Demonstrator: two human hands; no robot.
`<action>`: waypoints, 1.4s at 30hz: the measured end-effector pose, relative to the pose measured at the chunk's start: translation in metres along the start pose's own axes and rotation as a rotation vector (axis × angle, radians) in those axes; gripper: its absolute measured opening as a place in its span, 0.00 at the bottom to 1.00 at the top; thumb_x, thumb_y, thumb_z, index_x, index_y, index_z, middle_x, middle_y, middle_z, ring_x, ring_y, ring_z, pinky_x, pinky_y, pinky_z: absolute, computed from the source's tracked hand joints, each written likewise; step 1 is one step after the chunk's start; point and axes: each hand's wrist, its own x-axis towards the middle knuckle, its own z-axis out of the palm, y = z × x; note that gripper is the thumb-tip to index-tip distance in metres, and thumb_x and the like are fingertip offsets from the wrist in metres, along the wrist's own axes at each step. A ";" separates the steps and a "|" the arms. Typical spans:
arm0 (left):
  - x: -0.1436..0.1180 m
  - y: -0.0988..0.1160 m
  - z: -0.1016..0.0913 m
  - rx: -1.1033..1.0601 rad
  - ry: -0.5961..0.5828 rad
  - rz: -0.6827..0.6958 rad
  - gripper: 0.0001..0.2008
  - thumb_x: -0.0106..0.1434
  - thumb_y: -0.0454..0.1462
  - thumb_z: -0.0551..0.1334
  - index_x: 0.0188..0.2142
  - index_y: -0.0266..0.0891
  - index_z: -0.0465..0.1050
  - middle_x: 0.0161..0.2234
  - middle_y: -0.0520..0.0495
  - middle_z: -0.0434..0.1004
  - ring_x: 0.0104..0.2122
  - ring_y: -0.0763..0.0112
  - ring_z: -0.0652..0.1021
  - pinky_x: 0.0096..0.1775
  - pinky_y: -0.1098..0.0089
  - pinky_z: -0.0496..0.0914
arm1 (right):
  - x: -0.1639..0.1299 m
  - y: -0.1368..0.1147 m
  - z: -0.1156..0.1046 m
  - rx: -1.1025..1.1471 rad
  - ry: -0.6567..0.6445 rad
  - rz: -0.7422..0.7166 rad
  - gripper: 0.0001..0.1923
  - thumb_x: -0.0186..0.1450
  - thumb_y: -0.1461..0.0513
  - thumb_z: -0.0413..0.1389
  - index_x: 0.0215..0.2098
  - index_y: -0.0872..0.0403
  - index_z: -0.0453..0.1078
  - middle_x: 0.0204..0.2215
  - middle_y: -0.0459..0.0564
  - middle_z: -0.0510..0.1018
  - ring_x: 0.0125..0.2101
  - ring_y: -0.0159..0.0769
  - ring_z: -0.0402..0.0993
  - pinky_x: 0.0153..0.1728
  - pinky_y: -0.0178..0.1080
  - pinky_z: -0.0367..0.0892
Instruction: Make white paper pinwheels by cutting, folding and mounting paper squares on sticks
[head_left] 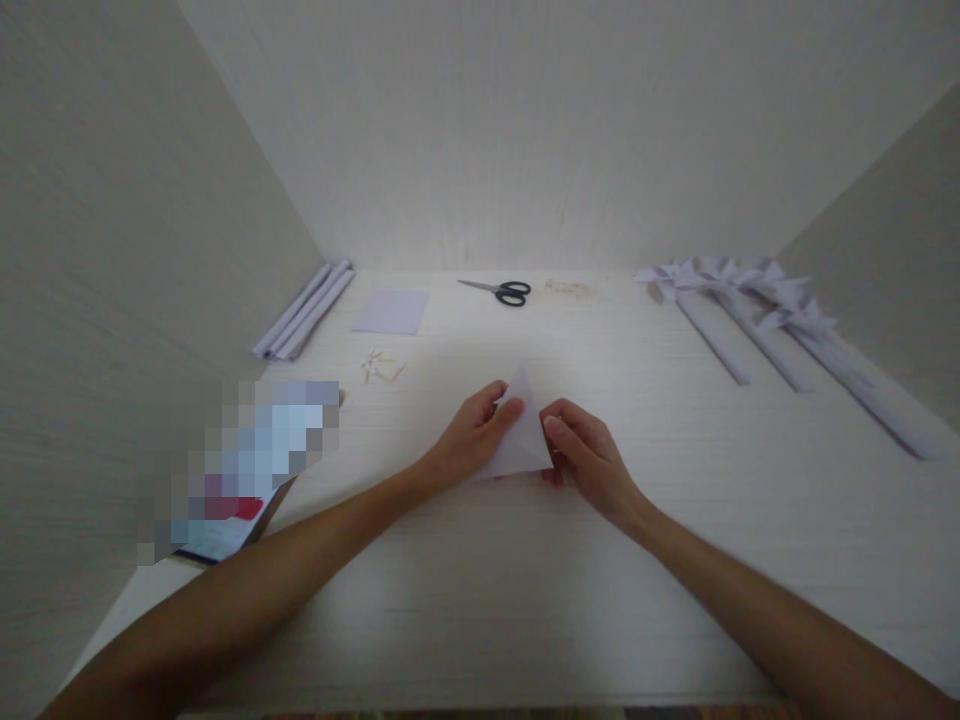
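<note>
Above the middle of the table I hold a folded sheet of pale lilac-white paper, its outline a triangle with the point facing away from me. My left hand grips its left side, thumb lying flat on top and fingers underneath. At the right edge, my right hand pinches the paper between thumb and fingers; some of those fingertips are hidden behind it. Beyond the hands lie a flat square of similar paper and black-handled scissors, blades pointing left.
Rolled paper tubes lie at the back left. Paper pinwheel shapes on sticks lie at the back right. Small pale sticks sit left of centre. A partly blurred device rests by my left forearm. Walls enclose the table.
</note>
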 end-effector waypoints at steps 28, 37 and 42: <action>-0.006 0.004 -0.001 0.263 0.015 0.103 0.14 0.59 0.44 0.49 0.24 0.38 0.58 0.21 0.55 0.59 0.22 0.77 0.62 0.24 0.74 0.57 | -0.001 0.002 -0.001 -0.332 0.029 0.062 0.15 0.56 0.52 0.52 0.21 0.55 0.59 0.12 0.38 0.58 0.12 0.24 0.57 0.12 0.29 0.53; -0.016 0.003 0.007 0.607 0.036 0.150 0.14 0.61 0.45 0.44 0.27 0.39 0.56 0.22 0.53 0.61 0.24 0.74 0.63 0.28 0.70 0.57 | -0.003 -0.001 -0.001 -0.656 -0.072 -0.129 0.12 0.59 0.57 0.48 0.24 0.57 0.63 0.14 0.41 0.58 0.16 0.25 0.52 0.16 0.30 0.47; -0.015 0.003 0.007 0.514 0.011 0.122 0.14 0.61 0.45 0.45 0.27 0.38 0.58 0.24 0.52 0.62 0.25 0.74 0.63 0.29 0.71 0.58 | -0.005 -0.001 -0.001 -0.509 -0.083 -0.110 0.11 0.57 0.56 0.50 0.23 0.56 0.61 0.16 0.41 0.58 0.17 0.25 0.51 0.16 0.31 0.47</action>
